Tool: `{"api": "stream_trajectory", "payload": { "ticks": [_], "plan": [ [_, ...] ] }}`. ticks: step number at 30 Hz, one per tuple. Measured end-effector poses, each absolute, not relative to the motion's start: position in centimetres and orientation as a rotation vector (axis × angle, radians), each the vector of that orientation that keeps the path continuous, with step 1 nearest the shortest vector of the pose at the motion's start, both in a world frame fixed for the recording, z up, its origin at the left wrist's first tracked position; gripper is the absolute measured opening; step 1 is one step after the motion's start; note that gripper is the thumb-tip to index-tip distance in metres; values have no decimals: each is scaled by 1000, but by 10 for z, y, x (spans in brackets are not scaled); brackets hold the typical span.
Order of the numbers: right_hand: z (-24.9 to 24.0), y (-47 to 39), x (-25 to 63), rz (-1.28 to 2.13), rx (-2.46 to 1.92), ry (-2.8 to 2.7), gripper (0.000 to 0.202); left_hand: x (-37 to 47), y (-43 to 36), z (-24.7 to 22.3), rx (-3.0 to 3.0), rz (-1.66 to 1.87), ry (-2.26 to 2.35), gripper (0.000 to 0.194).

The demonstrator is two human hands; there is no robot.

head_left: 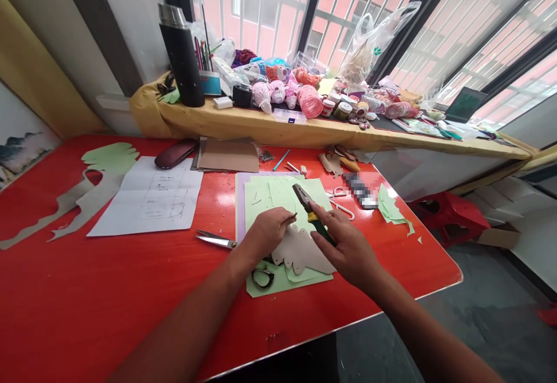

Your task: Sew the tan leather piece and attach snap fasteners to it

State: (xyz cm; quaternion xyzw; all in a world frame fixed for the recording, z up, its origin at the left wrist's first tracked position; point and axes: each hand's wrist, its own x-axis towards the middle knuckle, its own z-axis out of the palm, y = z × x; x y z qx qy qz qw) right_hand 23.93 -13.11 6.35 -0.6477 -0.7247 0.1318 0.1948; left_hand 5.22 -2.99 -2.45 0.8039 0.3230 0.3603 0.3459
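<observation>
My right hand [348, 244] is closed round a pair of pliers [319, 217] with green and yellow handles, the jaws pointing up and to the left. Pinched in my left hand [267, 232] is a tiny dark piece, too small to name, its tip showing past the fingers near the pliers. Beneath both hands lies a grey cut-out shape [302, 252] with a scalloped edge and small holes. It rests on green paper sheets [261, 194]. Scissors [217, 239] lie partly under my left forearm, their dark handle loop [263, 278] showing on the other side.
On the red table [152, 302] are a drawn-on white sheet [148, 197], a maroon case [176, 154], brown board [228, 155], white-handled scissors [339, 202], a phone [360, 190] and green scraps [391, 206]. A black flask [180, 58] and crowded craft supplies stand on the windowsill.
</observation>
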Motion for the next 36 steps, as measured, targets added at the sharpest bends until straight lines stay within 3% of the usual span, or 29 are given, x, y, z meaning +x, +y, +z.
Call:
{"api": "stream_trajectory", "payload": {
  "ticks": [8, 13, 18, 20, 26, 36],
  "plan": [
    [60, -132, 234, 433, -1890, -2133, 66, 51, -30, -23, 2056, 930, 811, 26],
    [82, -126, 241, 340, -1886, -2253, 63, 52, -30, -20, 2032, 952, 814, 27],
    [103, -121, 242, 171, -1734, -1938, 61, 52, -30, -23, 2049, 938, 832, 23],
    [94, -122, 239, 145, -1729, -1826, 63, 51, -30, -24, 2040, 933, 833, 22],
    [49, -127, 239, 479, -1823, -1952, 62, 51, -30, -22, 2018, 923, 866, 21],
    [61, -139, 240, 435, -1801, -2024, 59, 51, -32, -19, 1987, 903, 857, 23]
  ]
}}
